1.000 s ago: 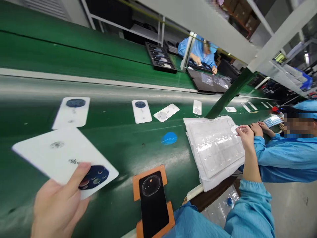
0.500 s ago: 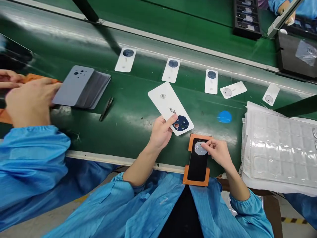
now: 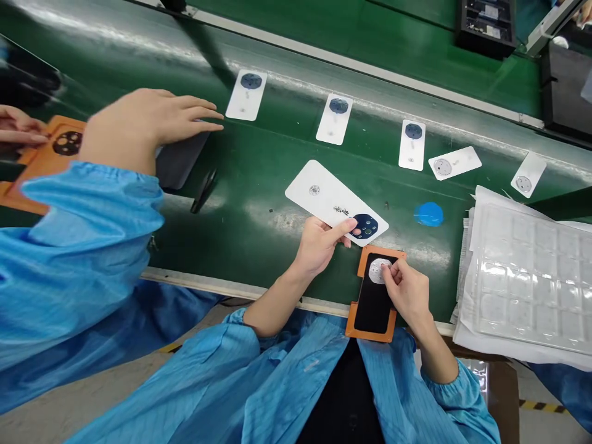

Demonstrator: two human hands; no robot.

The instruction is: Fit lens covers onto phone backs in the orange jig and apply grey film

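My left hand (image 3: 324, 243) grips a white phone back cover (image 3: 314, 185) by its dark camera-end, thumb on top. The cover is tilted, its camera end pointing lower right, with small dark print on its face. My right hand (image 3: 409, 290) is closed in a pinch at the right edge of a silver round piece (image 3: 379, 271). That piece lies on the upper part of a black panel (image 3: 372, 305). An orange frame (image 3: 370, 333) holds the panel at the bench's near edge, just below the white cover. My right fingertips partly hide the silver piece.
Several small white cards (image 3: 333, 120) lie along the bench's far side. A blue disc (image 3: 429, 214) and clear trays (image 3: 531, 277) are at right. Tweezers (image 3: 203, 191) lie left. A co-worker's hand (image 3: 139, 123) reaches over a stack of grey covers (image 3: 180, 157), beside another orange frame (image 3: 50, 166).
The white cover in my left hand has moved right and turned flatter. My right hand stays pinched at the silver piece. The co-worker's hand has moved right over the grey stack. The view has shifted.
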